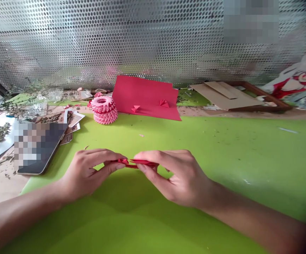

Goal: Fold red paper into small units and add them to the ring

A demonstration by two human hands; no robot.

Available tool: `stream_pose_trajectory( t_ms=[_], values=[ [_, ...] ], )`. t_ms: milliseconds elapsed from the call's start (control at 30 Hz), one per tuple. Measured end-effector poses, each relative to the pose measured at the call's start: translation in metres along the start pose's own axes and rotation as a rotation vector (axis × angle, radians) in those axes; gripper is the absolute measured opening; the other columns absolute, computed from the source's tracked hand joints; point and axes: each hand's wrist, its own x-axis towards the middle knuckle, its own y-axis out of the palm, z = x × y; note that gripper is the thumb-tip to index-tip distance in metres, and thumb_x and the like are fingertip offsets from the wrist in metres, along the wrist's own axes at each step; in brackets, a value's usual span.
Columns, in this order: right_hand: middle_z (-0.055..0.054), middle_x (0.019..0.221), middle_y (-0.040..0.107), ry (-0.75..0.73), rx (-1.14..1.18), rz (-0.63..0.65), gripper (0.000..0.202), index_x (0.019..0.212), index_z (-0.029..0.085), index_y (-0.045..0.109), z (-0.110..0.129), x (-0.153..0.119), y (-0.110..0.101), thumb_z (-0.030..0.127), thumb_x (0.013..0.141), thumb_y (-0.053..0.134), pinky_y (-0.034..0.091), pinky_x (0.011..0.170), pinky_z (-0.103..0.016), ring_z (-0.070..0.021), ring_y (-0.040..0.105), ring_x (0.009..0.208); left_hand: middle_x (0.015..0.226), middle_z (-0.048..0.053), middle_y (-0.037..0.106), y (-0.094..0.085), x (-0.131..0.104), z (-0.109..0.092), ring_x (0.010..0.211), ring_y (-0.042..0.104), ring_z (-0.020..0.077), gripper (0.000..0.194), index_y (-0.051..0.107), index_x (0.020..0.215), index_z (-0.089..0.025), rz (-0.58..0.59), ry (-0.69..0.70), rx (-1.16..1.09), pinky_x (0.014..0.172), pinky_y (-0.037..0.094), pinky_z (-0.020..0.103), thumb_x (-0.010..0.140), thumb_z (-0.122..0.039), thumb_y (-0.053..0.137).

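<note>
The left hand (85, 170) pinched one end of the red paper (145, 162) and the right hand (183, 173) the other; the fingertips were close but apart. The held work appeared raised above the mat (132, 225). It was already folded; its remaining steps could not be determined. Beyond, the pink model (105, 113) stood assembled in tiers beside the red sheet (145, 92), where two folded pieces (164, 103) lay unjoined

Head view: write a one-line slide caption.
Two hands pinch small folded red paper pieces above a green mat, with a pink folded-paper ring stack behind.
</note>
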Motion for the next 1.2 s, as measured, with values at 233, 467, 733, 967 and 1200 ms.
stream_pose_trajectory(
  t_ms=[233, 467, 733, 967, 1200],
  values=[
    [0.001, 0.073, 0.072, -0.09, -0.017, -0.008, 0.018, 0.106, 0.022, 0.065, -0.001, -0.0003, 0.0011, 0.016, 0.091, 0.057, 0.046, 0.056, -0.025, -0.0109, 0.059, 0.054, 0.082, 0.003, 0.079, 0.0001, -0.0004, -0.0001, 0.067, 0.073, 0.0131, 0.017, 0.076, 0.092, -0.019, 0.03, -0.008, 0.004, 0.064, 0.057, 0.018, 0.094, -0.029, 0.061],
    [0.0, 0.076, 0.073, -0.08, -0.017, -0.005, 0.018, 0.107, 0.021, 0.066, -0.0021, -0.0017, 0.0034, 0.017, 0.092, 0.057, 0.044, 0.056, -0.025, -0.0114, 0.059, 0.054, 0.082, 0.002, 0.079, -0.0005, -0.0002, 0.0004, 0.067, 0.073, 0.0121, 0.015, 0.075, 0.092, -0.019, 0.036, 0.031, 0.029, 0.066, 0.057, 0.016, 0.094, -0.025, 0.061],
    [-0.005, 0.083, 0.076, -0.017, -0.018, 0.043, 0.02, 0.107, 0.021, 0.07, -0.0003, 0.0006, 0.0048, 0.023, 0.095, 0.055, 0.049, 0.06, -0.026, -0.0145, 0.065, 0.06, 0.082, 0.003, 0.078, 0.0015, -0.0002, 0.0018, 0.068, 0.072, 0.0129, 0.015, 0.075, 0.092, -0.019, 0.046, 0.053, 0.065, 0.065, 0.057, 0.018, 0.094, -0.023, 0.061],
    [-0.005, 0.087, 0.077, 0.062, -0.005, 0.03, 0.021, 0.105, 0.021, 0.072, 0.0047, 0.0041, 0.006, 0.025, 0.098, 0.053, 0.049, 0.063, -0.026, -0.0156, 0.068, 0.067, 0.084, 0.003, 0.077, 0.0059, -0.0017, 0.0046, 0.069, 0.072, 0.0133, 0.013, 0.075, 0.092, -0.018, 0.029, 0.018, 0.094, 0.065, 0.054, 0.018, 0.093, -0.022, 0.062],
    [-0.003, 0.077, 0.073, 0.157, 0.072, 0.033, 0.021, 0.102, 0.019, 0.068, 0.0001, 0.006, 0.0018, 0.031, 0.098, 0.052, 0.044, 0.051, -0.022, -0.0128, 0.063, 0.058, 0.081, 0.004, 0.076, 0.0071, 0.0011, 0.0042, 0.065, 0.069, 0.0133, 0.017, 0.075, 0.092, -0.017, 0.044, -0.09, 0.082, 0.06, 0.05, 0.02, 0.094, -0.025, 0.06]
  ],
)
